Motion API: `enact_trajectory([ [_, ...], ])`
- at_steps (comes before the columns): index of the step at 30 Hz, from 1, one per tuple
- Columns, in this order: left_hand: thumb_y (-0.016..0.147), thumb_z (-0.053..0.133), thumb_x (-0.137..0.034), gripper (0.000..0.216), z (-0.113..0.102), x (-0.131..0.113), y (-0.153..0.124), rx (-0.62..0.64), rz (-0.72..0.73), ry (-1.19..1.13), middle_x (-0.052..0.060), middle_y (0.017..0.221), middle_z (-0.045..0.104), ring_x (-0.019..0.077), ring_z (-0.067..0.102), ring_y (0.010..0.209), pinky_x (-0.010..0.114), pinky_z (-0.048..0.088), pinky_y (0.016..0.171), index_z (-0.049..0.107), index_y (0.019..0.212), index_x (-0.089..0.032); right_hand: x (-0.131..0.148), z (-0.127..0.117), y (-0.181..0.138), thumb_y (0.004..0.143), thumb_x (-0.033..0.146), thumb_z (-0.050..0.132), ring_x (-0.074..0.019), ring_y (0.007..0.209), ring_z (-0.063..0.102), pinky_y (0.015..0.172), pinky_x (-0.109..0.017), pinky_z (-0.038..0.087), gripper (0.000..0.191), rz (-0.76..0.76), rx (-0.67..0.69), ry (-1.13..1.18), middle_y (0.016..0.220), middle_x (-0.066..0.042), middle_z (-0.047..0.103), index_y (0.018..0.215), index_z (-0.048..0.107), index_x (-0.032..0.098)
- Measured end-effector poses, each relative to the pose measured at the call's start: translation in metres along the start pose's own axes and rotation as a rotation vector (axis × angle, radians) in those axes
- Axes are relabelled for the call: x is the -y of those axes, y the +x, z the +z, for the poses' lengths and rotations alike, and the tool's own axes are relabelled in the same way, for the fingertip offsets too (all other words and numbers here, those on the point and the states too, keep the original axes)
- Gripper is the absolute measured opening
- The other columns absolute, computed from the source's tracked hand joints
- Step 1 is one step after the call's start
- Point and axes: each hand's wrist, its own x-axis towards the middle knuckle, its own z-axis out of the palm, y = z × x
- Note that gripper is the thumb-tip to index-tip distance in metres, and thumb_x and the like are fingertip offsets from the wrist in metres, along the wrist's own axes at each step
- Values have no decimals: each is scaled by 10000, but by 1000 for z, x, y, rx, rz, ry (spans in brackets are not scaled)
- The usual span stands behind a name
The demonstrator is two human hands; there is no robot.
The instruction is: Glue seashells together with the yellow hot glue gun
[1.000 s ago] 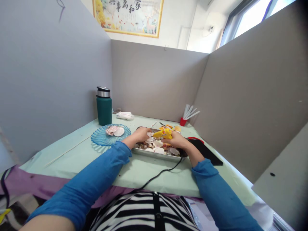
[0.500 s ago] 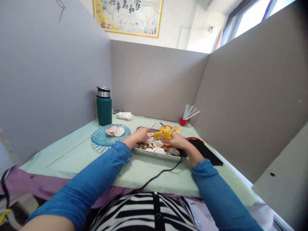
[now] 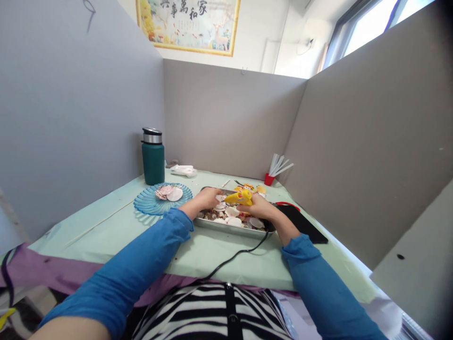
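In my right hand (image 3: 260,207) is a yellow hot glue gun (image 3: 240,197), its nozzle pointing left toward my other hand. A black cord (image 3: 235,256) runs from it down to the table's front edge. My left hand (image 3: 208,198) is closed at the fingertips on a white shell (image 3: 220,198), close to the nozzle; part of the shell is hidden. Both hands are over a metal tray (image 3: 226,228) filled with several white and brownish shells. To the left, a blue ribbed glass plate (image 3: 143,202) bears pinkish shells (image 3: 164,191) and a round white piece (image 3: 174,194).
A green bottle (image 3: 153,163) stands behind the plate. Behind the tray lie orange and yellow pieces (image 3: 249,187). A red cup (image 3: 269,179) holds several glue sticks (image 3: 278,165). A black flat board (image 3: 306,224) lies right of the tray. Grey partitions (image 3: 230,118) enclose the table.
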Motion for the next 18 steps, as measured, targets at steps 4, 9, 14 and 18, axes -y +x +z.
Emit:
enact_trajectory([
  [4,738,604,-198,404,0,0,0,4,-4,-1,76,1129,658,211,589,1082,276,443,930,636,1141,-207,-1,1,0,721,393,611,-157,670,572,608,-234,430,326,7,7,16,736,-25,648,921,661,140],
  [9,743,604,-197,411,-1,-1,-1,13,-1,-11,68,1148,652,206,580,1096,265,434,936,629,1153,-214,-3,1,1,721,394,615,-159,686,577,613,-234,438,321,8,16,30,767,-30,656,915,661,143],
  [14,744,605,-200,419,-2,-2,-1,19,-5,-5,75,1160,646,212,578,1098,268,435,935,625,1162,-208,-1,0,1,717,393,619,-162,683,580,606,-234,441,321,15,18,38,740,-27,652,913,663,142],
  [18,742,606,-194,425,-2,-2,-1,17,-6,-8,69,1154,649,207,580,1094,268,436,933,623,1166,-213,-1,1,0,717,394,622,-166,696,588,609,-234,446,319,20,20,45,761,-30,660,913,667,146],
])
